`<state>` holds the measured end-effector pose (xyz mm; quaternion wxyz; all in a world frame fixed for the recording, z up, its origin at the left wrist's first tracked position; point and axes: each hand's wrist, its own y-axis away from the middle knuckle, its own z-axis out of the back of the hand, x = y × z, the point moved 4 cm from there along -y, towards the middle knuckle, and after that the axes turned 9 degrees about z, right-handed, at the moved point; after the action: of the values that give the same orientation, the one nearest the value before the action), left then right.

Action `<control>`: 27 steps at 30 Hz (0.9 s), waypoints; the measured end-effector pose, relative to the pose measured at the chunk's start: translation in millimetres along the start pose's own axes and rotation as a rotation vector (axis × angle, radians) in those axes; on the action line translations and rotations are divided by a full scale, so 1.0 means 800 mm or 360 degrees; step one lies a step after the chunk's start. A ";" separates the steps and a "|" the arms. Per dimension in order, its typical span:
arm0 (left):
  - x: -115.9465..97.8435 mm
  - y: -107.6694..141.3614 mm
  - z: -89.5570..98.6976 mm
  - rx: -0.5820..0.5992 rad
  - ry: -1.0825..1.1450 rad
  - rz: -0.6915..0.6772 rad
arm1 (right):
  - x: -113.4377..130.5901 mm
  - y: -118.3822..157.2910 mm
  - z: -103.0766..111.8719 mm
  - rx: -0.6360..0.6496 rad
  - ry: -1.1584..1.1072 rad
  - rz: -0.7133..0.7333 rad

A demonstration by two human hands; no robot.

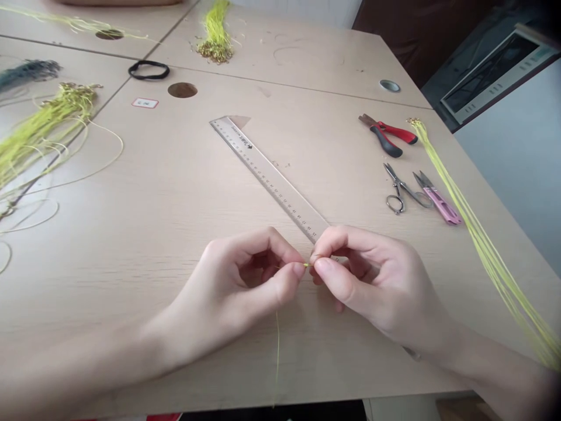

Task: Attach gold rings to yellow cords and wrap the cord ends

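Our left hand (pixel 245 278) and our right hand (pixel 381 280) are closest to us, with their fingertips almost meeting. Each one is curled in, thumb and pointing finger pinched together on a thin yellow string (pixel 306 265). The string is between the two pinches, above the table (pixel 175 199), and only a tiny bit shows there, with a small lump on it that may be a knot. One loose bit hangs down below our left hand. We think the string is light and soft, so it bends easily and may slip if we squeeze too gently. It looks thin too, so a hard tug could hurt it. The best place to hold it is probably close to the lump, one pinch on each side. A clear ruler (pixel 280 186) lies under our right hand, slanting away from us. Off to the right are red pliers (pixel 380 126), silver scissors (pixel 400 183), pink snips (pixel 440 203) and a bunch of yellow strings (pixel 480 240).
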<state>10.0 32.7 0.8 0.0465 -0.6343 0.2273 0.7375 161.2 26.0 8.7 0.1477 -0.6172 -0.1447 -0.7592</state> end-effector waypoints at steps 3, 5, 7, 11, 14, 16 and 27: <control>-0.001 0.002 0.000 0.0016 0.0056 0.0047 | -0.001 0.002 -0.002 -0.0030 0.0075 0.0112; -0.001 0.003 -0.001 0.0066 0.0118 0.0076 | -0.001 0.004 -0.002 -0.0052 0.0157 0.0194; -0.002 0.004 -0.002 0.0112 0.0169 0.0082 | 0.001 0.006 -0.002 -0.0074 0.0207 0.0269; -0.002 0.005 -0.003 0.0139 0.0230 0.0106 | 0.002 0.007 -0.002 -0.0082 0.0263 0.0329; -0.001 0.005 -0.005 0.0155 0.0275 0.0124 | 0.004 0.006 -0.002 -0.0067 0.0296 0.0357; -0.001 0.005 -0.004 0.0140 0.0287 0.0120 | 0.008 0.005 0.000 -0.0089 0.0333 0.0391; -0.004 0.003 -0.003 0.0151 0.0274 0.0033 | 0.020 0.003 0.002 -0.0070 0.0662 0.0809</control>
<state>11.8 29.9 4.3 0.0492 -0.6901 0.2715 0.6690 160.8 23.5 24.9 0.3453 -0.4682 0.0637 -0.8109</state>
